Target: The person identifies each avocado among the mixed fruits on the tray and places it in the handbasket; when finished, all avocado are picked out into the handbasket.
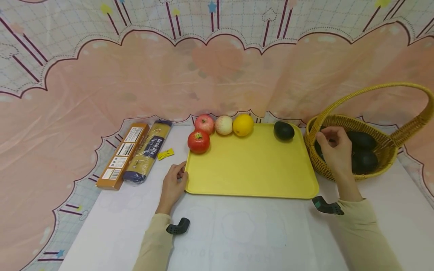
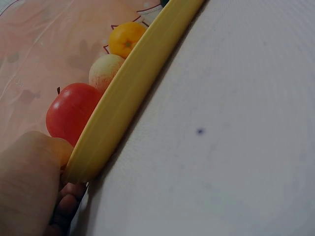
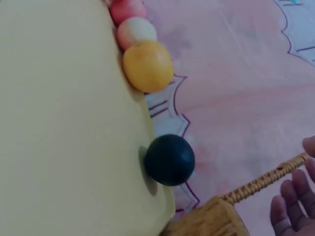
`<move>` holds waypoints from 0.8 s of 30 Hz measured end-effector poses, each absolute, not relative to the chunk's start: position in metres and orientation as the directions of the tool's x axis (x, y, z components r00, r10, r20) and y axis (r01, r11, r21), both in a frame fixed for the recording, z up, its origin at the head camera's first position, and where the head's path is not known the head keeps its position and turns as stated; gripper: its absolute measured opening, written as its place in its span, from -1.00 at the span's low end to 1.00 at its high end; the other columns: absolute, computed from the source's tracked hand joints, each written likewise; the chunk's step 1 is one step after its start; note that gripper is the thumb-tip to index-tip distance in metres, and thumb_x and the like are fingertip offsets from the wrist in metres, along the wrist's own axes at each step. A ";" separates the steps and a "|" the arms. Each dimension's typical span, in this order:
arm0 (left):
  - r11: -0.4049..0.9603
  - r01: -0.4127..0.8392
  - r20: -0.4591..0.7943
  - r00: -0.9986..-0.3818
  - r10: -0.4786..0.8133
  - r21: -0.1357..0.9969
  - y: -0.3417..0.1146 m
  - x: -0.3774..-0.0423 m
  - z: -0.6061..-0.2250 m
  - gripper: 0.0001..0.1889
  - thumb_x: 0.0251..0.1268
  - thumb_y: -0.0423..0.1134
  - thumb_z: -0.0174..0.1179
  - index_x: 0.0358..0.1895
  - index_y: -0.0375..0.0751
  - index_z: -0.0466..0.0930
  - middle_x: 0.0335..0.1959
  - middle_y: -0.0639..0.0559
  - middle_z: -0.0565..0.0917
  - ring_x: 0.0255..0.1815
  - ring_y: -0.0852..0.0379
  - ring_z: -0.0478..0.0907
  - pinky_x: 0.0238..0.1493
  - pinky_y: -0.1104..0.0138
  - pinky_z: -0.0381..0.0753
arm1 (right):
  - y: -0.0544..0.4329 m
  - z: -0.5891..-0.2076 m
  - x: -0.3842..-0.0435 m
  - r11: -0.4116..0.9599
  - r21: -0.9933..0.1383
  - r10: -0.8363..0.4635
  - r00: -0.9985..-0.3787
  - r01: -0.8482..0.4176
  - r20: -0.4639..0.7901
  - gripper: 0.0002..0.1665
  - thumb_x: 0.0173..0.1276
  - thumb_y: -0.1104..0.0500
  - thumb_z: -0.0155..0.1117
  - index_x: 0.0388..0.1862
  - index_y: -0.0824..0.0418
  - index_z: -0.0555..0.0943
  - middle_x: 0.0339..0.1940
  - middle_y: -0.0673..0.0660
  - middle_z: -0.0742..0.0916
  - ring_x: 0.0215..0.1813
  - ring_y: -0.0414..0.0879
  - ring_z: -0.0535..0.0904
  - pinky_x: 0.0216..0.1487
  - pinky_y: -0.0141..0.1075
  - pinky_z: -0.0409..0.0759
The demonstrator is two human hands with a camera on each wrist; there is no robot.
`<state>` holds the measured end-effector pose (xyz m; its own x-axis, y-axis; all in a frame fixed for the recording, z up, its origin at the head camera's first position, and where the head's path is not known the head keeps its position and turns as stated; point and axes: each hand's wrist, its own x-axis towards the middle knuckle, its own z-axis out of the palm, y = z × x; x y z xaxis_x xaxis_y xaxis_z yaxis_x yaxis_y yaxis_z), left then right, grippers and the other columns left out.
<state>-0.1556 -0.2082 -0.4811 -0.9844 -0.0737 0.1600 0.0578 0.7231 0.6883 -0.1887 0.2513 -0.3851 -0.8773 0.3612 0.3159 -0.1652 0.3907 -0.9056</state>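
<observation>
My left hand (image 1: pixel 173 184) grips the left edge of a yellow tray (image 1: pixel 251 169), thumb at the rim and fingers beneath it in the left wrist view. My right hand (image 1: pixel 335 150) is over a wicker basket (image 1: pixel 386 160), its fingers loosely bent with nothing seen between them. Inside the basket lie several dark, avocado-like fruits (image 1: pixel 364 162), partly hidden by this hand. A similar dark fruit (image 1: pixel 284 131) sits in the tray's far right corner. Along its far left side are a red apple (image 1: pixel 198 142), a pink apple (image 1: pixel 204 124), a pale round fruit (image 1: pixel 223 125) and an orange (image 1: pixel 243 125).
Left of the tray lie a brown box (image 1: pixel 123 156), a pasta packet (image 1: pixel 149 152) and a small yellow wrapper (image 1: pixel 165 154). The basket's tall handle (image 1: pixel 376 87) arches up on the right. A patterned cloth (image 1: pixel 217 75) hangs behind the white table (image 1: pixel 237 233).
</observation>
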 end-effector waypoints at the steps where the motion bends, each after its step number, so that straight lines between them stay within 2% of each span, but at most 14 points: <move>1: 0.722 0.062 0.165 -0.984 -0.073 0.689 -0.208 -0.156 -0.481 -0.60 0.34 -0.28 0.05 0.24 -0.20 0.46 -0.21 -0.01 0.45 -0.26 0.14 0.37 -0.20 0.30 0.38 | 0.247 -0.383 -0.187 0.375 -0.906 0.357 -0.871 -0.197 0.337 -0.79 0.30 0.17 0.23 -0.12 0.22 0.53 -0.30 -0.25 0.55 -0.21 -0.36 0.46 -0.19 -0.54 0.36; 6: 0.709 0.087 0.198 -0.977 -0.076 0.700 -0.208 -0.156 -0.481 -0.61 0.32 -0.31 0.06 0.21 -0.23 0.49 -0.22 -0.03 0.48 -0.29 0.13 0.39 -0.19 0.28 0.43 | 0.228 -0.374 -0.179 0.315 -0.896 0.292 -0.867 -0.313 0.405 -0.80 0.30 0.29 0.20 -0.14 0.38 0.50 -0.31 -0.17 0.57 -0.24 -0.35 0.51 -0.22 -0.60 0.43; 14: 0.708 0.094 0.206 -0.976 -0.074 0.700 -0.207 -0.156 -0.479 -0.61 0.31 -0.33 0.06 0.20 -0.24 0.49 -0.23 -0.04 0.49 -0.30 0.13 0.40 -0.17 0.27 0.45 | 0.212 -0.370 -0.179 0.352 -0.885 0.207 -0.898 -0.303 0.389 -0.68 0.32 0.29 0.19 -0.03 0.49 0.47 -0.25 -0.23 0.58 -0.20 -0.41 0.51 -0.20 -0.61 0.42; 19: 0.709 0.093 0.209 -0.975 -0.078 0.699 -0.207 -0.156 -0.479 -0.61 0.31 -0.33 0.06 0.20 -0.24 0.49 -0.23 -0.04 0.48 -0.30 0.13 0.40 -0.17 0.27 0.45 | 0.216 -0.382 -0.189 0.371 -0.875 0.166 -0.905 -0.311 0.392 -0.64 0.33 0.25 0.20 0.03 0.44 0.49 -0.16 -0.17 0.59 -0.12 -0.45 0.50 -0.13 -0.63 0.42; 24: 0.709 0.095 0.211 -0.974 -0.078 0.698 -0.207 -0.156 -0.481 -0.61 0.31 -0.33 0.06 0.21 -0.23 0.49 -0.23 -0.04 0.48 -0.30 0.13 0.40 -0.17 0.27 0.45 | 0.221 -0.396 -0.202 0.415 -0.869 0.125 -0.929 -0.269 0.348 -0.57 0.34 0.13 0.21 0.13 0.30 0.49 0.05 0.07 0.60 0.04 -0.34 0.48 -0.01 -0.55 0.40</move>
